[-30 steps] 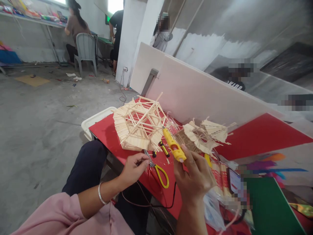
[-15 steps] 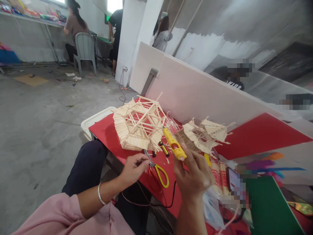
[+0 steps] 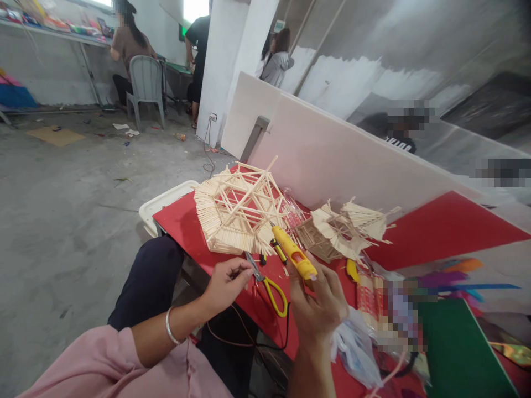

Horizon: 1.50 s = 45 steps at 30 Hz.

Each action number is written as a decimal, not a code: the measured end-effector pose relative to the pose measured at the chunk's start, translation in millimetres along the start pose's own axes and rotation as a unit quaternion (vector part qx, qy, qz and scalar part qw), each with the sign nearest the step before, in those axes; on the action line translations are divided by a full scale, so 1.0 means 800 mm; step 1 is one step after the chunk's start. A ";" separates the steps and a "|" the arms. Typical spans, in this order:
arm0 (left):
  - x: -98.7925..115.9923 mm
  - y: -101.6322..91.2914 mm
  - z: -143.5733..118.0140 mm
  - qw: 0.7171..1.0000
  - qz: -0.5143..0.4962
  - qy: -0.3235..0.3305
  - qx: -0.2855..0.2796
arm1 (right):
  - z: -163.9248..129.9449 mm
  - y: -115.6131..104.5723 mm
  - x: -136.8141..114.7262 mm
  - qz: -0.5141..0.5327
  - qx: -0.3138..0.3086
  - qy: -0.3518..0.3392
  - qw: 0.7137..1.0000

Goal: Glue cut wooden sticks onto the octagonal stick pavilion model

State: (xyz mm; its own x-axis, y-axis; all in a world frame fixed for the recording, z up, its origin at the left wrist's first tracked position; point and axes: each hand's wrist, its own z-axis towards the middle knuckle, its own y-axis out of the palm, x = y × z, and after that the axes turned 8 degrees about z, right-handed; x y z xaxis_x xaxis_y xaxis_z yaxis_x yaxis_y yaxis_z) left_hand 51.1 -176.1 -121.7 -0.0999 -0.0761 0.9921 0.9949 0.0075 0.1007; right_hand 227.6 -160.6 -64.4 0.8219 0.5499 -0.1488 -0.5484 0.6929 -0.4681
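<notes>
Right hand (image 3: 317,301) is clamped around the rear of a yellow glue gun (image 3: 294,254), fingers wrapped on the handle, nozzle end pointing up and away toward the large stick frame (image 3: 238,213). Compared with half a second ago the gun sits lower and has tilted flatter; its tip now lies just at the near edge of the frame, and the hand has dropped slightly toward the near table edge. A black cord (image 3: 265,345) loops below the hand, off the red tabletop (image 3: 440,226). Left hand (image 3: 226,284) is closed at the fingertips, thumb and forefinger pinched together; what they pinch is too small to make out. Its position is almost unchanged from the earlier frames, just beside the steel tip of the yellow-handled scissors (image 3: 267,284), which lie flat on the red surface between the two hands. A silver bangle (image 3: 169,327) sits on the left wrist, above the pink sleeve (image 3: 108,367). The frame rests on the far left part of the table, touching the surface. A second, smaller stick model (image 3: 346,229) lies to its right, well apart from both hands. Clear plastic bags (image 3: 357,348) lie at the right wrist. White board (image 3: 332,155) stands behind the table. Other persons sit at benches in the background.
</notes>
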 end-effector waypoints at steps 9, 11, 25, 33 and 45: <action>-0.001 -0.001 0.000 1.000 -0.001 -0.001 -0.002 | -0.009 0.011 0.001 -0.006 -0.004 -0.015 1.000; -0.002 0.000 0.001 1.000 -0.006 -0.001 -0.006 | -0.010 0.010 0.002 -0.005 -0.001 -0.010 1.000; 0.002 0.001 0.001 1.000 -0.001 -0.001 -0.002 | -0.007 0.022 -0.007 0.012 -0.005 -0.019 1.000; -0.002 0.003 0.000 1.000 0.009 -0.013 -0.003 | -0.031 0.023 -0.003 0.050 0.051 0.166 0.984; 0.002 0.008 -0.002 0.998 0.067 -0.016 -0.016 | 0.033 0.095 0.044 0.241 0.096 0.389 0.884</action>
State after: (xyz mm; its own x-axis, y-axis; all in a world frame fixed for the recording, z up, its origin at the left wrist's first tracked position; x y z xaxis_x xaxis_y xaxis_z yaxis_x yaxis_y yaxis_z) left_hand 57.0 -177.7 -119.2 0.0339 -0.0450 0.9984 0.9993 -0.0165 -0.0347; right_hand 210.6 -75.9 -82.1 0.3016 0.3677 -0.8797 -0.8188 0.5725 -0.0414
